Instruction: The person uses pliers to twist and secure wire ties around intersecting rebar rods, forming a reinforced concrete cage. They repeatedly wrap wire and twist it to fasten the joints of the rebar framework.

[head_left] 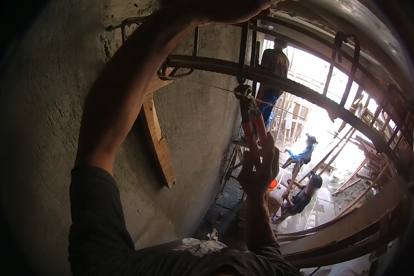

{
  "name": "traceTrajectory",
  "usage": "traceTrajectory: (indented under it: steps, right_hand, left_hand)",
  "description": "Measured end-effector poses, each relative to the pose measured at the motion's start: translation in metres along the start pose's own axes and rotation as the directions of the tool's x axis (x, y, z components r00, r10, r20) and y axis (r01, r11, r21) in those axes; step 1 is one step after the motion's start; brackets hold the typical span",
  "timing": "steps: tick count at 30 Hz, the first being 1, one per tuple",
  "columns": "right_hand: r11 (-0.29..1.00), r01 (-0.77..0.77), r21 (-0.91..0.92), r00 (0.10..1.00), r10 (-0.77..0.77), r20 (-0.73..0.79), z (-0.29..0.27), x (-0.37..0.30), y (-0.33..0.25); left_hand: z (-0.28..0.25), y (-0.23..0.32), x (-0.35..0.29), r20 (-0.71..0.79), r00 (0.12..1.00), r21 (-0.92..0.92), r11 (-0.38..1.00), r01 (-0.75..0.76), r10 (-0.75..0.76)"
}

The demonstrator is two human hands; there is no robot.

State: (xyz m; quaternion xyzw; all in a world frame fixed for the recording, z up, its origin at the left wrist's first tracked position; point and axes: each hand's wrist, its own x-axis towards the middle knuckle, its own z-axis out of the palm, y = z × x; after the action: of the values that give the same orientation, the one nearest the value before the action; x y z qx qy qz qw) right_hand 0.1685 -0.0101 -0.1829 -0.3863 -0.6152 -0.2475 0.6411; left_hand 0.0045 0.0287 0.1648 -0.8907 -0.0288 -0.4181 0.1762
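Observation:
My right hand (258, 172) is closed round the orange-red handles of a pair of pincers (246, 108). The tool points upward, its dark jaws just under a long ribbed steel bar (207, 64). A thin wire or string (202, 84) runs past the jaws; whether they bite on it I cannot make out. Raised overhead, my left hand (237, 13) is curled at an upper steel bar (303, 39), with its fingers partly cut off by the picture's upper edge. Bent steel stirrups (243, 50) hang around the bars between and beside my hands.
A rough concrete wall (193, 133) fills the left, with a wooden plank (156, 138) slanting against it. Beyond the bars stands a person in dark clothes (275, 62). Two more people (302, 195) are lower down at the right, near timber poles (349, 188) and boards (349, 218).

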Motion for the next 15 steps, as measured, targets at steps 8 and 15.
traceTrajectory:
  steps: [8,15]
  right_hand:
    - [0.159,-0.822,0.547,0.569,0.214,0.794,-0.017,-0.008,-0.017]
    - [-0.890,-0.422,-0.173,0.741,-0.449,0.499,0.016,-0.024,-0.049]
  left_hand:
    - [-0.004,-0.007,0.004,0.020,1.000,-0.017,1.000,-0.002,0.002]
    - [-0.003,-0.005,-0.001,0.024,1.000,-0.029,1.000,0.003,-0.002]
